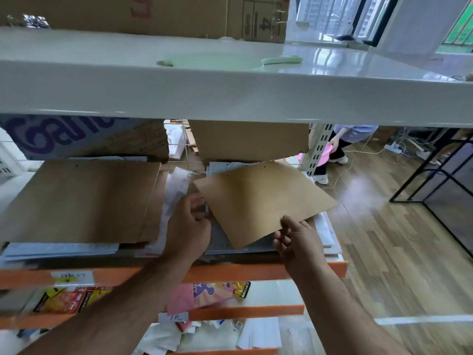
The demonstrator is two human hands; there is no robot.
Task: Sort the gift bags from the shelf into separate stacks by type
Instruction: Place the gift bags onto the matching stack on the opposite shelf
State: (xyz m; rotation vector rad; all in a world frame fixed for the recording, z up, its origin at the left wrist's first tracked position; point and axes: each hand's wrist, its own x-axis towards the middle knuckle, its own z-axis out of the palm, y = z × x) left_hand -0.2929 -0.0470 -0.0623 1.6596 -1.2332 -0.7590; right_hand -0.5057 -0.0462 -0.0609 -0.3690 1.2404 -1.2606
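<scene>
A flat brown kraft gift bag (263, 201) lies tilted on the right pile of the middle shelf. My left hand (190, 224) pinches its left edge with curled fingers. At the bag's near corner is my right hand (297, 242), thumb on top and fingers underneath. On the left of the same shelf rests a stack of brown kraft bags (82, 198) over white and pale blue flat bags (61, 249). Clear and white plastic bags (176, 190) lie between the two piles. Grey and white flat bags (256, 245) sit under the tilted brown one.
The orange shelf rail (230, 274) runs along the front edge. A white shelf board (230, 93) hangs close overhead, cardboard boxes (249, 139) behind. Lower shelves hold colourful packets (212, 293). To the right are wooden floor, a black metal frame (435, 172) and a person (340, 144) holding something pink.
</scene>
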